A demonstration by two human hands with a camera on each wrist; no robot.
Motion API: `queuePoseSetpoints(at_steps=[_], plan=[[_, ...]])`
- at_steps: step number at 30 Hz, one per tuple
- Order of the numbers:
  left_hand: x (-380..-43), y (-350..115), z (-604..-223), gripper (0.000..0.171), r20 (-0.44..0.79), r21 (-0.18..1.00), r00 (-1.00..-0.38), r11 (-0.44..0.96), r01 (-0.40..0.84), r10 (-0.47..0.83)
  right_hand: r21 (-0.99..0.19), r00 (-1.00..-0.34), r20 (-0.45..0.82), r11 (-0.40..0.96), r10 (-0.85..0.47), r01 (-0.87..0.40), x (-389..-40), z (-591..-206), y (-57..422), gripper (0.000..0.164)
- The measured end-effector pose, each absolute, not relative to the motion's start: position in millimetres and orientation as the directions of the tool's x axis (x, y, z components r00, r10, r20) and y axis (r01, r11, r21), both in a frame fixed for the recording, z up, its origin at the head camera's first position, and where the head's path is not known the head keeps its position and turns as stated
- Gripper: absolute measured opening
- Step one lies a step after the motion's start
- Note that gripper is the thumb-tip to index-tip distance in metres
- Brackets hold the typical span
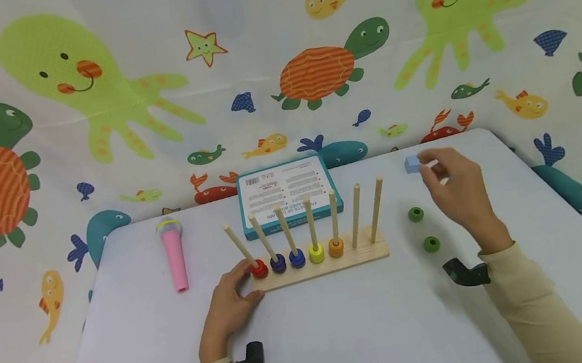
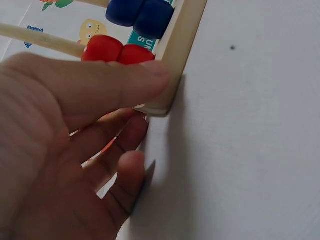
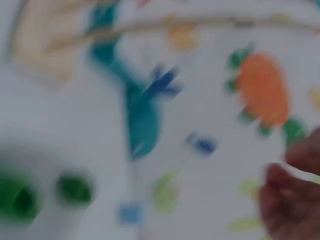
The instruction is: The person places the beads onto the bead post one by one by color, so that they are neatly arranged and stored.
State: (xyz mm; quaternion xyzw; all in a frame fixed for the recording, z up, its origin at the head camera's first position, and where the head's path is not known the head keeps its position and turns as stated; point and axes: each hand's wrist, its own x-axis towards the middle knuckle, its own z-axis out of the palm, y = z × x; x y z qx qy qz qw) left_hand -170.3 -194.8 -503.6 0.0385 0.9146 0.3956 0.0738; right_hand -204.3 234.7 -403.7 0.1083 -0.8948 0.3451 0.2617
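A wooden peg stand lies on the white table, several upright pegs rising from it. Red beads, dark blue beads, blue beads, yellow beads and orange beads sit low on their pegs, in that order from the left. My left hand grips the stand's left end, the thumb along its front edge beside the red beads. Over the table's right side, my right hand hovers with bent fingers and nothing between them. Two green beads lie to its left.
A pale blue block sits at the back right, overlapped by the right fingertips in the head view. Behind the stand lies a teal-and-white box. A pink toy microphone is at the left. A cloth printed with sea animals hangs behind the table.
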Motion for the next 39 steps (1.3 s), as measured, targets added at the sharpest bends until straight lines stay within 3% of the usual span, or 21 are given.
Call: queuePoseSetpoints(at_steps=[3, 6, 9, 15, 19, 22, 24, 28, 39], plan=[[-169.7, -195.3, -503.0, 0.065, -0.11, 0.725, -0.986, 0.689, 0.007, 0.126, -0.565, -0.975, 0.196, 0.801, -0.105, -0.2, -207.7, -435.8, 254.8, 0.034], [-168.8, -195.8, -503.1, 0.065, -0.115, 0.719, -0.986, 0.695, 0.002, 0.121, -0.548, -0.98, -0.068, 0.828, -0.187, -0.121, -213.8, -459.7, 261.2, 0.042], [-169.1, -195.6, -504.7, 0.065, -0.11, 0.726, -0.986, 0.688, 0.004, 0.123, -0.531, -0.964, -0.13, 0.838, -0.232, -0.13, -220.0, -472.2, 260.6, 0.037], [-170.8, -193.1, -508.5, 0.063, -0.091, 0.737, -0.986, 0.676, 0.025, 0.136, -0.498, -0.971, -0.063, 0.85, -0.232, -0.171, -221.0, -459.6, 259.9, 0.028], [-169.7, -194.1, -507.6, 0.064, -0.099, 0.726, -0.986, 0.687, 0.02, 0.133, -0.553, -0.949, 0.242, 0.775, -0.203, -0.307, -207.5, -406.1, 245.4, 0.028], [-168.6, -195.6, -506.0, 0.064, -0.103, 0.724, -0.986, 0.69, 0.016, 0.132, -0.532, -0.844, 0.497, 0.697, -0.203, -0.481, -193.6, -360.9, 220.6, 0.033], [-168.3, -195.9, -505.9, 0.065, -0.103, 0.725, -0.986, 0.689, 0.015, 0.129, -0.496, -0.782, 0.574, 0.656, -0.245, -0.569, -187.4, -339.9, 201.8, 0.036], [-168.5, -195.3, -507.4, 0.064, -0.086, 0.73, -0.988, 0.683, 0.027, 0.131, -0.456, -0.737, 0.561, 0.602, -0.378, -0.656, -184.9, -324.7, 174.2, 0.035], [-169.8, -196.7, -504.2, 0.065, -0.08, 0.725, -0.987, 0.688, 0.038, 0.139, -0.475, -0.794, 0.392, 0.638, -0.464, -0.607, -192.8, -333.5, 161.6, 0.031]])
